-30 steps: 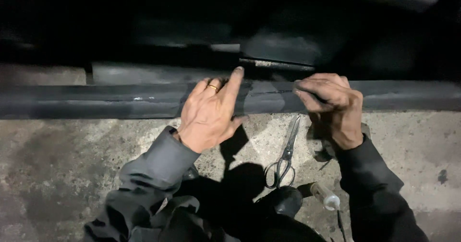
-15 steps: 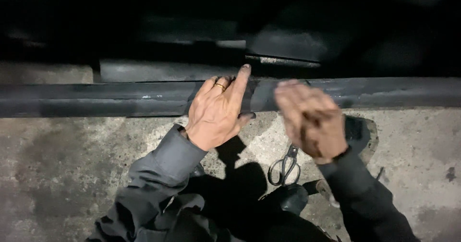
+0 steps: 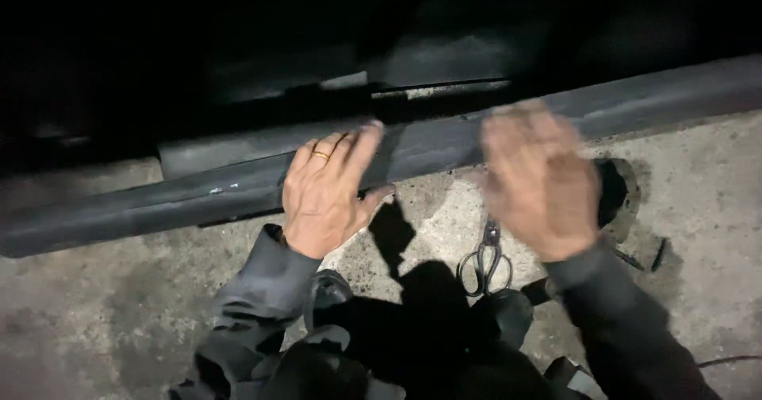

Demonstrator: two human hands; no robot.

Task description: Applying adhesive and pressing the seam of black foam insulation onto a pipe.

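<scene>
Hands work a long dark rubber strip (image 3: 444, 142) across grey concrete floor (image 3: 103, 321): my left hand (image 3: 327, 190) presses it flat-fingered; right hand (image 3: 540, 179) hovers blurred, fingers spread, empty. Steel scissors (image 3: 486, 259) lie unused nearby; work looks unfinished.

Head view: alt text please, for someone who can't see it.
A person's left hand presses flat on a long dark tube lying on a concrete floor, while the right hand hovers blurred nearby. Scissors lie below the right hand.
</scene>
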